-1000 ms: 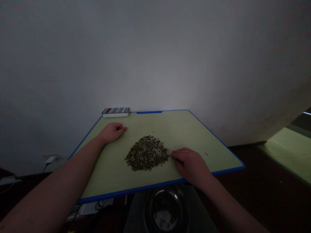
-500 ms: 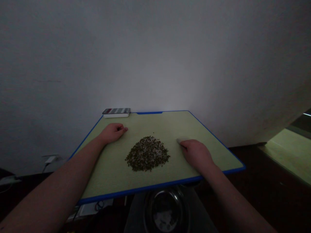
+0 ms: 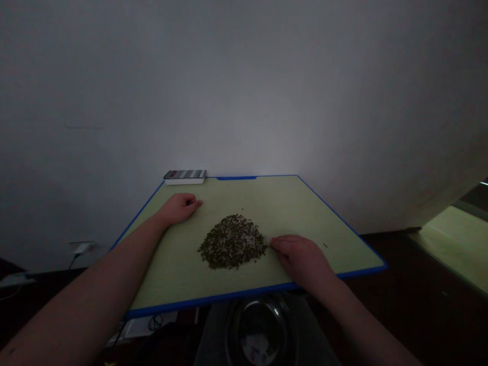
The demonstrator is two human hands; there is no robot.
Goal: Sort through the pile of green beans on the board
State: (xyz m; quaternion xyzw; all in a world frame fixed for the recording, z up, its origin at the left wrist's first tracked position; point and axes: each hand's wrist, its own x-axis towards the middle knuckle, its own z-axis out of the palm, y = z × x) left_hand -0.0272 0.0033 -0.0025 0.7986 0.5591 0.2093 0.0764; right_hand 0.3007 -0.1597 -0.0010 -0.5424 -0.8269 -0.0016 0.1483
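A heap of small dark green and pale grains (image 3: 232, 241) lies in the middle of a pale green board with a blue rim (image 3: 244, 293). My right hand (image 3: 301, 256) rests on the board at the heap's right edge, fingers curled together, fingertips touching the grains; whether it holds anything is hidden. My left hand (image 3: 181, 207) lies on the board to the upper left of the heap, fingers loosely curled, nothing visible in it.
A phone on a white box (image 3: 185, 176) sits at the board's far left corner against the grey wall. A shiny metal bowl (image 3: 261, 333) stands below the board's near edge. One stray grain (image 3: 325, 245) lies right of my right hand. Cables and a plug (image 3: 80, 249) are on the dark floor, left.
My right hand had moved away to the right of the heap half a second ago; it has come back down and left to the heap's right edge. My left hand stays put.
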